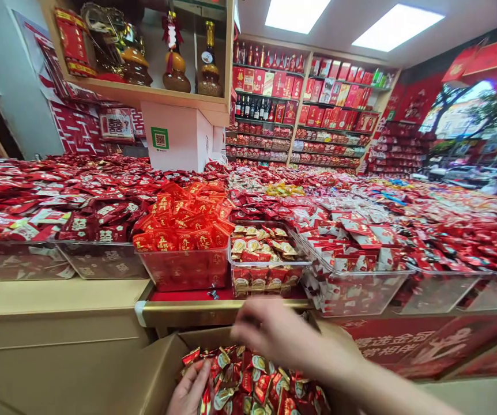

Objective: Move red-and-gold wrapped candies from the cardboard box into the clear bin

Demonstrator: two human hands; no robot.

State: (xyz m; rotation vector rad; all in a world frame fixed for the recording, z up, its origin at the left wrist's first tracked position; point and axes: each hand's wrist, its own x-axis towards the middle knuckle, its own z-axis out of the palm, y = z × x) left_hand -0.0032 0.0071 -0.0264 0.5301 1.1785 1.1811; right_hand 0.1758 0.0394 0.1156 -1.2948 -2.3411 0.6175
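Observation:
A cardboard box (pixel 157 369) at the bottom of the head view is filled with red-and-gold wrapped candies (pixel 261 389). My left hand (pixel 190 389) is at the left of this pile, its thumb and bent fingers closed around candies there; the palm side is partly hidden. Above the box's far side, my right hand (pixel 263 325) is smeared by motion. Its fingers curl downward, and whether anything is in them does not show. Just beyond it stands a clear plastic bin (pixel 270 264) holding similar cream, gold and red wrapped candies (pixel 259 245).
To its left is a bin of bright red packets (pixel 183 222); to its right, a clear bin (pixel 356 288) of red-and-white packets. A gold-edged counter (pixel 188 314) separates bins from box. A small dark object (pixel 213 293) lies on it. A cabinet (pixel 145 95) overhangs at left.

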